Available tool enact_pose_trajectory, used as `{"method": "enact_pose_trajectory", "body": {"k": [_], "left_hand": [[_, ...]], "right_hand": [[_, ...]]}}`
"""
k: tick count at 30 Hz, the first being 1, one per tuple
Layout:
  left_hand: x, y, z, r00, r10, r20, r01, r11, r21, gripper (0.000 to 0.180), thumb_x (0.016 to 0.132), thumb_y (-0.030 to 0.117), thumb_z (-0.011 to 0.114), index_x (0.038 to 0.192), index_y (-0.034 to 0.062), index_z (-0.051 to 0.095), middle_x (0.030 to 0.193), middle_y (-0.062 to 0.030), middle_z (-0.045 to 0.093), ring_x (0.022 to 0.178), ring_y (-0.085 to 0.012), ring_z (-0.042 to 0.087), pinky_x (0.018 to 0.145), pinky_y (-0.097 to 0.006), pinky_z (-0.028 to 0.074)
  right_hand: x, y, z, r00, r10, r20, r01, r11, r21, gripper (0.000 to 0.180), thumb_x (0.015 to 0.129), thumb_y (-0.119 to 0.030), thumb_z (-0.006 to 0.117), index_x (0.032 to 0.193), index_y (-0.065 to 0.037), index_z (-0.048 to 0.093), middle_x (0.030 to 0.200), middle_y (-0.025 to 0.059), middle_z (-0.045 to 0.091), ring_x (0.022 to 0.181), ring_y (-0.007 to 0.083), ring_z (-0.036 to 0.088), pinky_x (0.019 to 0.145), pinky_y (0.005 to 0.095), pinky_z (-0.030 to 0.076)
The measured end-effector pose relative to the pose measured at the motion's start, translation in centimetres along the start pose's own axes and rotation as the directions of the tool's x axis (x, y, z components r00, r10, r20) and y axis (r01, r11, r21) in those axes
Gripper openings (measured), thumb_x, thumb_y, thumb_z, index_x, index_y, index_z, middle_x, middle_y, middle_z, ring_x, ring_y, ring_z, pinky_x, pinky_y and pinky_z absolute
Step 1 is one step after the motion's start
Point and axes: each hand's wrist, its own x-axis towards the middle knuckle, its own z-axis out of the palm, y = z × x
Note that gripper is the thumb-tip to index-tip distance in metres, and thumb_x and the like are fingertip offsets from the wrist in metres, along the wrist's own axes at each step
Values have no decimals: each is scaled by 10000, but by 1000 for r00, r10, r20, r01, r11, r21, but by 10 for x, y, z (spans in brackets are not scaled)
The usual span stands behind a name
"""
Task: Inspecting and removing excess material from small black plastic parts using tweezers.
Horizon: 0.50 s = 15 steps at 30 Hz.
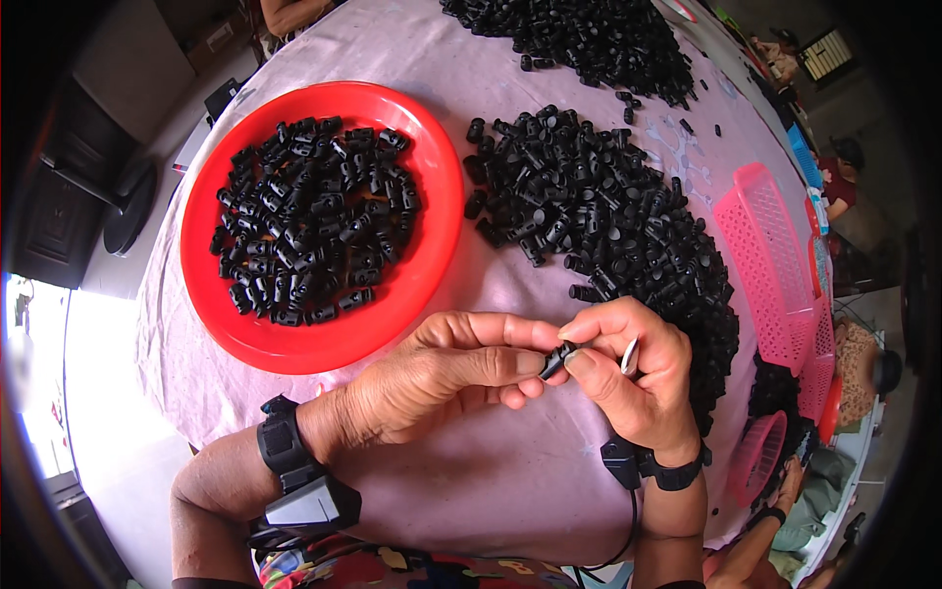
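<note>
In front of me, my left hand and my right hand meet over the cloth. Both pinch one small black plastic cord lock between thumb and fingertips. A small silvery-white pointed thing sticks out among the right hand's fingers; its kind is unclear. To the left, a round red plastic tray holds many black cord locks. A large heap of similar black parts spreads beyond and beside my right hand.
Pink cloth covers the table. Another black heap lies at the far side. Pink perforated baskets stand along the right, with a smaller pink basket nearer. Other people sit around the table; one person's arm shows at lower right.
</note>
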Motion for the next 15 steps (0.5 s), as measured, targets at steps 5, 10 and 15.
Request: {"method": "enact_pose_trajectory", "body": {"k": [5, 10, 15], "left_hand": [[-2, -1, 1, 999, -32, -6, 31, 994, -102, 265, 918, 118, 619, 1177, 59, 624, 1034, -47, 660, 870, -95, 583, 816, -238, 480], [-1, -4, 1, 999, -49, -19, 46, 994, -100, 250, 911, 111, 631, 1157, 67, 636, 1009, -31, 658, 849, -90, 570, 801, -234, 474], [1, -6, 3, 999, -39, -15, 38, 996, -75, 236, 906, 100, 634, 1140, 68, 642, 974, -14, 647, 828, -89, 562, 784, -233, 473]], "right_hand": [[1, -10, -6, 998, 5, 58, 0, 995, -101, 166, 874, -5, 625, 1034, 29, 595, 776, 57, 676, 674, 87, 670, 591, 191, 508], [2, -12, 2, 990, -102, 93, 118, 976, -182, 174, 860, 6, 647, 1027, 31, 606, 772, 68, 690, 685, 87, 677, 593, 188, 520], [-2, -1, 7, 997, -62, -52, 54, 988, -148, 139, 857, 1, 653, 990, 35, 631, 758, 62, 702, 694, 86, 685, 600, 189, 524]]}}
